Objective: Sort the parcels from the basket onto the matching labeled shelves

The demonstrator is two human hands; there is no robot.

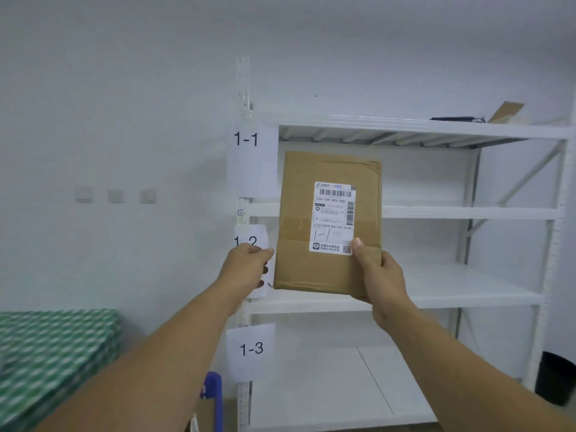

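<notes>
I hold a flat brown cardboard parcel [330,222] upright in front of the white shelving unit [467,212]. Its white shipping label [334,217] faces me and carries a handwritten "1-1". My right hand [378,275] grips the parcel's lower right corner, thumb on the label. My left hand [247,266] holds the lower left edge, fingers behind the box. Paper signs on the left post read 1-1 [246,139], 1-2 [249,241] (partly hidden by my left hand) and 1-3 [251,349].
A blue basket handle [213,397] shows at the bottom, left of the shelves. A green-and-white checked cloth [53,357] covers a surface at lower left. A black bin [556,378] stands at lower right. A dark item and a cardboard piece [506,112] lie on the top shelf.
</notes>
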